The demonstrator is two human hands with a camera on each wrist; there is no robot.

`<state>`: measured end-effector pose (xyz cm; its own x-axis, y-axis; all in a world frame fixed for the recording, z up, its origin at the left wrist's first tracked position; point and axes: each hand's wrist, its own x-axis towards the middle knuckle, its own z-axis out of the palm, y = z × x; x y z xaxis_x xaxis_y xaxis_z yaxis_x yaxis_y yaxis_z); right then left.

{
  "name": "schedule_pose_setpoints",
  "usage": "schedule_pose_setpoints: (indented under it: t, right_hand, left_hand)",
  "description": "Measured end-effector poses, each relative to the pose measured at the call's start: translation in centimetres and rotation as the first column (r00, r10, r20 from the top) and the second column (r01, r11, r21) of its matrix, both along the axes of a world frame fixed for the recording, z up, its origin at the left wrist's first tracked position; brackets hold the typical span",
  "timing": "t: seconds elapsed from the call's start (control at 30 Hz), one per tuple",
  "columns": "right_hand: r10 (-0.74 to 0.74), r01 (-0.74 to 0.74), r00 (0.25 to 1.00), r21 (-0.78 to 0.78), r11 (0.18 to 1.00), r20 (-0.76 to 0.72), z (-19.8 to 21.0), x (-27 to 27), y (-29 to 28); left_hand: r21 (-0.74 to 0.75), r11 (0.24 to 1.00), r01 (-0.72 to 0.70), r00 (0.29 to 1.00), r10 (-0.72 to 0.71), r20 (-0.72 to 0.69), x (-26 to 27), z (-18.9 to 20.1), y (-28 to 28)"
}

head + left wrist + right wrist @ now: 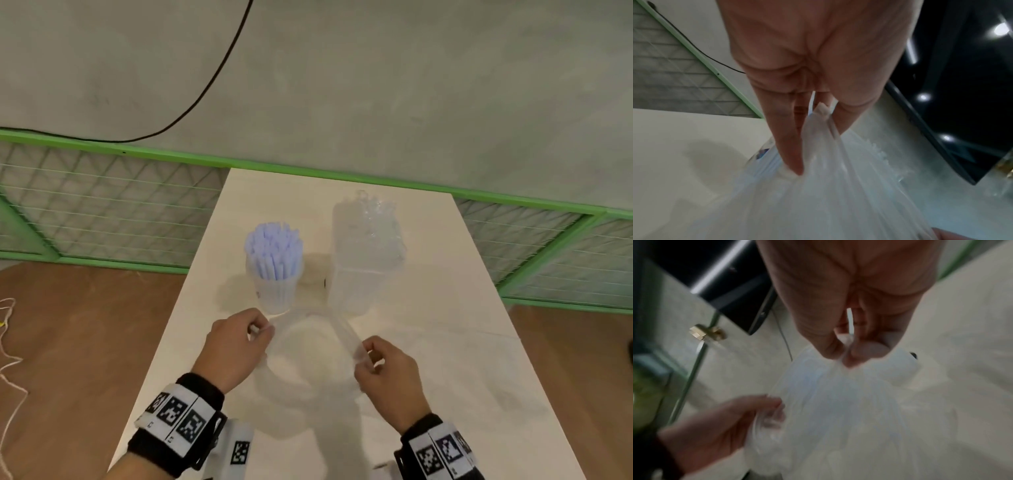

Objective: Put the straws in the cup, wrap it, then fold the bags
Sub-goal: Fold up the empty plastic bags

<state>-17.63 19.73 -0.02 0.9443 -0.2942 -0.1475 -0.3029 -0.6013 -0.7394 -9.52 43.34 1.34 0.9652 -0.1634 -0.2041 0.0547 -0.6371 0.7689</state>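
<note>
A clear cup packed with pale blue straws stands upright at the middle of the white table. Just in front of it I hold a thin clear plastic bag spread open between both hands. My left hand pinches its left rim; in the left wrist view the fingers clamp bunched film. My right hand pinches the right rim, its thumb and fingertips squeezing the film. The bag's lower part hangs toward me over the table.
A stack of clear bags with crumpled film on top lies to the right of the cup. A green-framed mesh fence runs behind the table, with a black cable on the wall. Brown floor lies either side.
</note>
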Motion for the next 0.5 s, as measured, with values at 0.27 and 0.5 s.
schedule_pose_setpoints:
  t: [0.27, 0.5]
  right_hand:
    - [-0.011, 0.000, 0.992, 0.089, 0.996, 0.124, 5.5, 0.9, 0.5]
    - [0.082, -0.121, 0.955, 0.122, 0.985, 0.286, 8.4, 2.7, 1.9]
  left_hand:
    - [0.087, 0.974, 0.208, 0.960, -0.220, 0.175, -0.7, 3.7, 0.6]
    - [0.500, 0.809, 0.309, 0.745, -0.533, 0.402, -3.4, 5.6, -2.3]
